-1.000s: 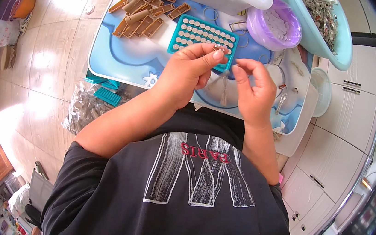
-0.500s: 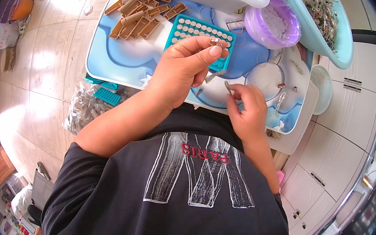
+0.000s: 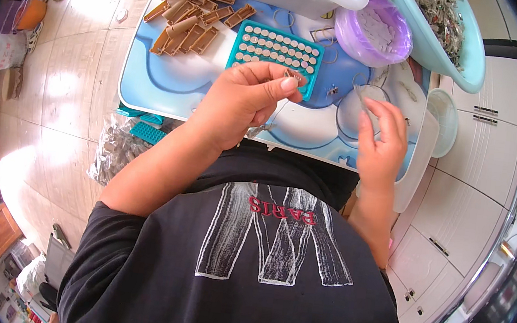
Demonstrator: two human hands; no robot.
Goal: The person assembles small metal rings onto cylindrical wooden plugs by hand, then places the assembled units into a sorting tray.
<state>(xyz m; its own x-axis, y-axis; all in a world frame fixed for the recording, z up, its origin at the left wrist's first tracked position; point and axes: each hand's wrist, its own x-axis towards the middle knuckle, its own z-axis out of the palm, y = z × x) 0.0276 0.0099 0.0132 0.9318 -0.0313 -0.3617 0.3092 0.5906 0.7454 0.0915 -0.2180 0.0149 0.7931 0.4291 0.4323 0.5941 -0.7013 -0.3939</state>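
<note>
Fine part-handling seems in hand: the left hand's (image 3: 240,101) grip pinches a small metal part (image 3: 292,76) over the teal tray's (image 3: 308,91) near side, the right hand's (image 3: 386,141) hold is unclear, and the next move likely calls for steadiness.

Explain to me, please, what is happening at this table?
A person's left hand pinches a small part by the teal tray, which holds rows of round pale pieces. The right hand, apart from it, seems to hold something thin, too blurred to identify. Brown cases lie piled on the left of the table.
</note>
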